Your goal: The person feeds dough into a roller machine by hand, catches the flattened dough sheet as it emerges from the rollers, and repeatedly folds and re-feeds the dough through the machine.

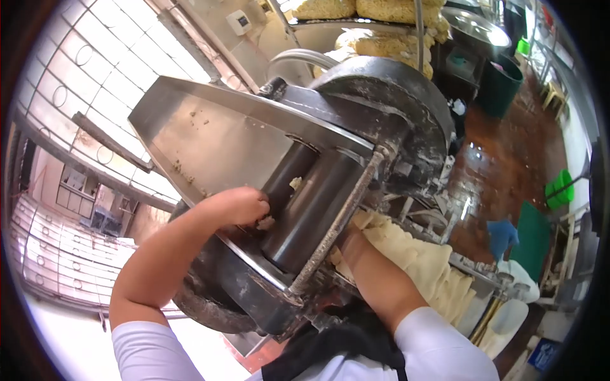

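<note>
A dough sheeter with two dark steel rollers (314, 209) lies before me. My left hand (243, 206) is closed, knuckles up, over the near end of the rollers; what its fingers hold, if anything, is hidden. A small dough scrap (265, 223) lies right by those fingers, and another dough bit (295, 183) sits farther along, on the rollers. My right forearm (375, 270) reaches beneath the front bar (340, 222). My right hand is hidden under the machine, beside a pale folded dough sheet (413, 251).
The sheeter's metal feed tray (216, 136) slopes up to the left, with crumbs on it. A large wheel guard (387, 82) stands at its far side. Filled bags (381, 47) sit on a rack behind. A green bin (500, 86) and green bucket (559, 189) are to the right.
</note>
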Tool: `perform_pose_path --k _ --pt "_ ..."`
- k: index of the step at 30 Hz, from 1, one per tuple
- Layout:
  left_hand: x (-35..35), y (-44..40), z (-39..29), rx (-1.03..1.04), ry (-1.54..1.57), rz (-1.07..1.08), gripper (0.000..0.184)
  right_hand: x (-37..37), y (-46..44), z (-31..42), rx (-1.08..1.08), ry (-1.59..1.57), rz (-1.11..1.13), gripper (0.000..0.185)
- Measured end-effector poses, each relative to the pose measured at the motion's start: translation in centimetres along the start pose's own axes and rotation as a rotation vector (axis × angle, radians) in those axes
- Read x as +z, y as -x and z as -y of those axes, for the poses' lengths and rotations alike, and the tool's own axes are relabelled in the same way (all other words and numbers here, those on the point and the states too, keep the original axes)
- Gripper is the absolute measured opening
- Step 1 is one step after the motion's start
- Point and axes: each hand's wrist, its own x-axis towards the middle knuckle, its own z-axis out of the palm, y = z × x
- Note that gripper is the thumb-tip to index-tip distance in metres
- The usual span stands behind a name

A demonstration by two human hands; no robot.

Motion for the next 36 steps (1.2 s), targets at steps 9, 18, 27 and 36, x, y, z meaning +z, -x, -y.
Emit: perform_pose_path --k 9,18,27,36 --pt "-4.1 6.0 1.7 0.117 0.613 -0.728 0.015 -8.4 1.3 -0.2 -0.026 -0.034 -0.365 0.057" --pt "-0.2 19.7 14.8 -0.06 0.757 -1.393 0.026 -20.4 3.9 0.4 0.149 0.423 -0.987 0.039" --pt "16.0 16.4 33.2 -0.487 1.061 -1.631 0.029 -11.5 22.7 3.7 0.029 0.839 -0.969 0.038" --pt "51.6 -3.6 27.3 -0.248 0.83 0.077 0.022 -7.2 53.6 4.7 -1.191 1.736 -2.031 0.045"
